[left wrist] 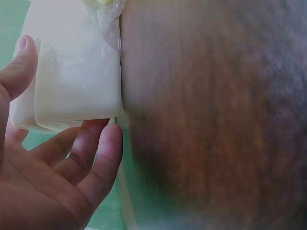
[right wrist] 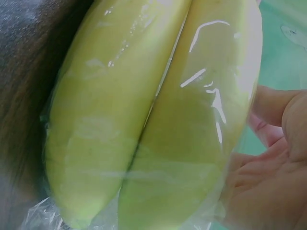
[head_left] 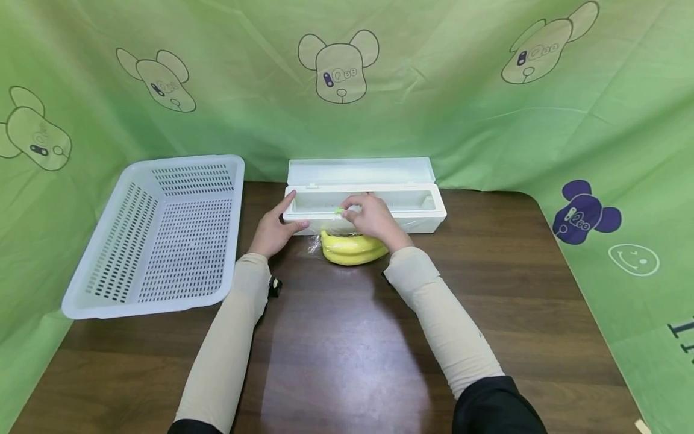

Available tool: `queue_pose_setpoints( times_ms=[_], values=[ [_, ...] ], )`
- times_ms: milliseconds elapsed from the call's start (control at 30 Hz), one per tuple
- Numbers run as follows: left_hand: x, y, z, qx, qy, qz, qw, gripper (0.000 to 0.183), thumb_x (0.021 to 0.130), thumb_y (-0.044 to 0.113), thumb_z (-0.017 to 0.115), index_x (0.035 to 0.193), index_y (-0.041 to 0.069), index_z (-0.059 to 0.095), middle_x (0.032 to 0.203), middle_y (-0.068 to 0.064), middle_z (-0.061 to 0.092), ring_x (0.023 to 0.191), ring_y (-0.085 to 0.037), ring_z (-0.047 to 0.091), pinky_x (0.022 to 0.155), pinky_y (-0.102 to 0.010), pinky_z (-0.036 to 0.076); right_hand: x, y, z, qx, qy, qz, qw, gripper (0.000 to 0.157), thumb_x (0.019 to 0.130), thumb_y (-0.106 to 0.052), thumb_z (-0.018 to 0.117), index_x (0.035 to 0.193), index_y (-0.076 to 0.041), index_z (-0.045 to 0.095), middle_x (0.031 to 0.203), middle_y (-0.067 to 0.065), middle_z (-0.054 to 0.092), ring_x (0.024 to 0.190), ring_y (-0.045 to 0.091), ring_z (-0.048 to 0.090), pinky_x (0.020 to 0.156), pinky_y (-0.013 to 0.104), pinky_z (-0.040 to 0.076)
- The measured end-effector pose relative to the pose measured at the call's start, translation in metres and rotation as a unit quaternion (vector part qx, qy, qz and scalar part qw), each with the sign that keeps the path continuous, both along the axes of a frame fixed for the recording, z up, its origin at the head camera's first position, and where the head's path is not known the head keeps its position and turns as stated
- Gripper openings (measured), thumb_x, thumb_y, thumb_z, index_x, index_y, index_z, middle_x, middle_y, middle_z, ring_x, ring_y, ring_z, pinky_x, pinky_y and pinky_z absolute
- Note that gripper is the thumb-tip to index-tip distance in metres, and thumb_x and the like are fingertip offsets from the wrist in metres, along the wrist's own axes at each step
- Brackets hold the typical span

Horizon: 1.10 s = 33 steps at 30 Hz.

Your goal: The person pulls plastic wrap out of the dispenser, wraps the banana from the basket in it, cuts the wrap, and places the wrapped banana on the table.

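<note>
My left hand [head_left: 271,234] holds the left end of the white box [head_left: 412,223], thumb on one side and fingers bent against the end wall. My right hand [head_left: 374,218] reaches over the front edge of the white box, left of its middle, and I pinch a small green slider [head_left: 338,211] there between thumb and finger; from the right wrist those fingertips are hidden behind the fruit. The bananas [head_left: 352,250] lie just in front of the white box, below my right hand, their stem end pointing left, covered in clear film [head_left: 315,244] that bunches loosely at that end and runs up over the box's front wall. The lid [head_left: 360,172] of the white box stands raised along its back edge. To the left of the white box, apart from it and beyond my left hand, sits a pale basket [head_left: 232,241] with slotted walls. The brown table [head_left: 336,349] spreads in front of the white box, and a green cloth [head_left: 434,120] printed with mouse-like heads hangs behind it
</note>
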<state>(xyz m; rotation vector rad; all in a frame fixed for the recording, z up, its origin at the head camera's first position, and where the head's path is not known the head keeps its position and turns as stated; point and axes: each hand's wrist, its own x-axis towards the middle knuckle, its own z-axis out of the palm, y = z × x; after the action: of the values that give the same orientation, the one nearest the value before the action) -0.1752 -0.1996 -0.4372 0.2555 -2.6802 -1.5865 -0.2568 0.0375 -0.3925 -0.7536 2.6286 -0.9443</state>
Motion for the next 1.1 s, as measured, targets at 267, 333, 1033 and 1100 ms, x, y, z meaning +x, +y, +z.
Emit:
queue_pose_setpoints(
  times_ms=[267,333,1033,1100],
  values=[
    [-0.0003,0.0000,-0.0001,-0.001,-0.001,0.002,1.0000,0.077,0.091,0.036,0.077,0.157,0.034,0.037,0.160,-0.005,0.036,0.147,-0.028,0.029,0.118,-0.046,0.027,-0.0006,0.0017,-0.0012,0.002,-0.002,-0.009,1.000,0.017,0.099,-0.018,0.065,0.111,-0.010,0.073,0.134,0.015,0.062,0.141,0.045,0.035,0.117,0.058,0.022],
    [-0.0005,-0.0003,-0.0004,-0.001,-0.003,0.003,1.0000,0.077,0.091,0.036,0.077,0.157,0.035,0.037,0.160,-0.005,0.036,0.147,-0.028,0.029,0.118,-0.046,0.027,-0.0009,0.0019,-0.0010,0.002,-0.002,-0.010,1.000,0.016,0.099,-0.018,0.065,0.110,-0.010,0.073,0.133,0.015,0.063,0.140,0.045,0.036,0.116,0.058,0.023],
    [-0.0022,-0.0014,-0.0015,-0.005,0.004,0.000,1.0000,0.078,0.091,0.037,0.078,0.157,0.035,0.036,0.160,-0.002,0.036,0.147,-0.026,0.029,0.118,-0.046,0.027,-0.0022,0.0069,-0.0012,-0.008,-0.003,-0.018,1.000,0.016,0.098,-0.017,0.066,0.110,-0.009,0.074,0.134,0.015,0.061,0.135,0.041,0.043,0.113,0.055,0.032],
    [-0.0017,-0.0013,-0.0016,-0.003,0.004,0.001,1.0000,0.078,0.090,0.037,0.078,0.157,0.035,0.037,0.160,-0.002,0.037,0.147,-0.026,0.029,0.118,-0.046,0.027,-0.0022,0.0076,-0.0016,-0.011,-0.002,-0.017,1.000,0.017,0.098,-0.017,0.066,0.110,-0.009,0.074,0.134,0.015,0.061,0.135,0.041,0.043,0.113,0.055,0.032]
  ],
)
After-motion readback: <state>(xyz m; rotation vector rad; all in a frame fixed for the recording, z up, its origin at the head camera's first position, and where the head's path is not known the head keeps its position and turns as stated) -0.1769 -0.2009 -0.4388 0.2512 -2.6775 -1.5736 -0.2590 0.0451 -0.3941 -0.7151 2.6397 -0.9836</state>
